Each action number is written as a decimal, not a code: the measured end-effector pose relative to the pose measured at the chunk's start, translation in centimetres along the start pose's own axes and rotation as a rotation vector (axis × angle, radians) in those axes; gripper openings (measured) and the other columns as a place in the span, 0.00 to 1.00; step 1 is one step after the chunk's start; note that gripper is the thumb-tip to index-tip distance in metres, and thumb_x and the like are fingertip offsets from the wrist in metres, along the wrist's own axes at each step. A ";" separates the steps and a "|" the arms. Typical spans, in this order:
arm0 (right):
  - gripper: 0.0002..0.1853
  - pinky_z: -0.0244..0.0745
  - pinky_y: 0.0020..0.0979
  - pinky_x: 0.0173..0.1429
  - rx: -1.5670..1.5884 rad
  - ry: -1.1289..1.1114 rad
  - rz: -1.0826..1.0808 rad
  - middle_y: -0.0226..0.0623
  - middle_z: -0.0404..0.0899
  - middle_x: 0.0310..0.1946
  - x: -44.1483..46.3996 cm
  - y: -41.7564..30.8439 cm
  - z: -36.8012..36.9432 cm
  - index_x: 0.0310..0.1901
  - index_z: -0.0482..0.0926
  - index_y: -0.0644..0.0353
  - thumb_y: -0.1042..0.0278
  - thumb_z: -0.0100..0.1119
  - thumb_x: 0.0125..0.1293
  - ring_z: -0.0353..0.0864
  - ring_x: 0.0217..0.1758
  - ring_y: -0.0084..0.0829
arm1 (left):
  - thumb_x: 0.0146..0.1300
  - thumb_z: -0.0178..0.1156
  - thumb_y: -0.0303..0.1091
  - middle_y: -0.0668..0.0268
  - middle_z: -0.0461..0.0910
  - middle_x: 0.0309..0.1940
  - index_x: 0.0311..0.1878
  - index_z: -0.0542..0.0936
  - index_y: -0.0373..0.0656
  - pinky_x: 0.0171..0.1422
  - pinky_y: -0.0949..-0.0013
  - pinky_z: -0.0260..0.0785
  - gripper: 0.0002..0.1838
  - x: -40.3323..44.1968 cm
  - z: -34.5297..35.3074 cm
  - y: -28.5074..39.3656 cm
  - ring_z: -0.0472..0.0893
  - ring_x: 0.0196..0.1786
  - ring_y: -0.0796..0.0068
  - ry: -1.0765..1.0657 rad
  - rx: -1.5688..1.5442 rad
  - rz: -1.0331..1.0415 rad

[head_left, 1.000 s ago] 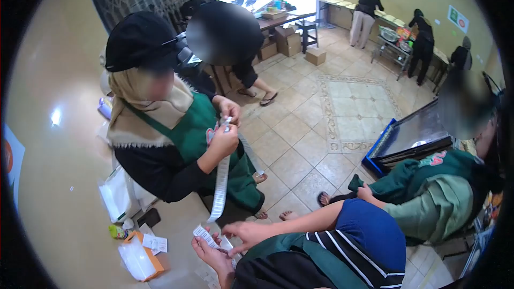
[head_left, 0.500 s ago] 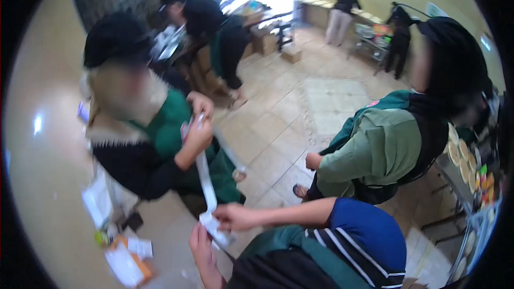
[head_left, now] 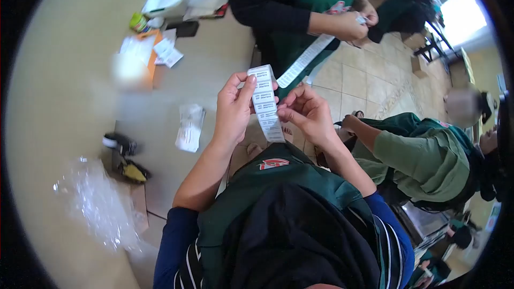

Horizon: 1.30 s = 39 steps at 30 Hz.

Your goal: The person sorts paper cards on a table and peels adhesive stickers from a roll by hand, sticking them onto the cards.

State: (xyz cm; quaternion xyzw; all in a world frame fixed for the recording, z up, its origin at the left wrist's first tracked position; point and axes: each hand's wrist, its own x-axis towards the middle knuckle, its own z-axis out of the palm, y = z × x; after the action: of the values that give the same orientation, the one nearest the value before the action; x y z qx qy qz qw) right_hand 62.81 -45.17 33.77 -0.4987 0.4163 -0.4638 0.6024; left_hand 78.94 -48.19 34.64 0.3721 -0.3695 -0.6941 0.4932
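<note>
A long white strip of printed labels (head_left: 264,101) hangs in front of my apron, its lower end dangling free. My left hand (head_left: 233,106) is closed on the upper part of the strip, thumb on the printed face. At the strip's right edge, my right hand (head_left: 309,113) has its thumb and fingertips pinched; the exact contact is partly hidden. From there the strip bends away and rises to a co-worker's hands (head_left: 350,24), which hold the far part in front of a green apron.
A table (head_left: 160,128) on the left bears a stack of label sheets (head_left: 189,127), an orange envelope (head_left: 152,64), a dark phone (head_left: 182,28) and clear plastic wrap (head_left: 101,203). A person in a light green top (head_left: 428,163) stands at my right.
My view has tilted down and turned, so the table and my apron now fill more of it. The label strip stays in my hands, its printing now facing me.
</note>
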 end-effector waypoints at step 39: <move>0.11 0.72 0.25 0.31 -0.489 -0.613 -0.298 0.37 0.73 0.26 8.5 4.3 4.6 0.32 0.75 0.64 0.77 0.65 0.44 0.75 0.26 0.28 | 0.64 0.47 0.39 0.68 0.73 0.22 0.31 0.74 0.33 0.29 0.74 0.62 0.16 -1.3 -8.1 -8.8 0.70 0.24 0.81 1.011 0.217 0.202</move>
State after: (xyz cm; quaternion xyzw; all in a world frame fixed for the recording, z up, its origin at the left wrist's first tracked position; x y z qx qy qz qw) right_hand 69.78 -52.11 29.92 -0.7966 0.2390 -0.2637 0.4887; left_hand 82.76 -46.03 23.42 0.6720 -0.1894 -0.3347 0.6329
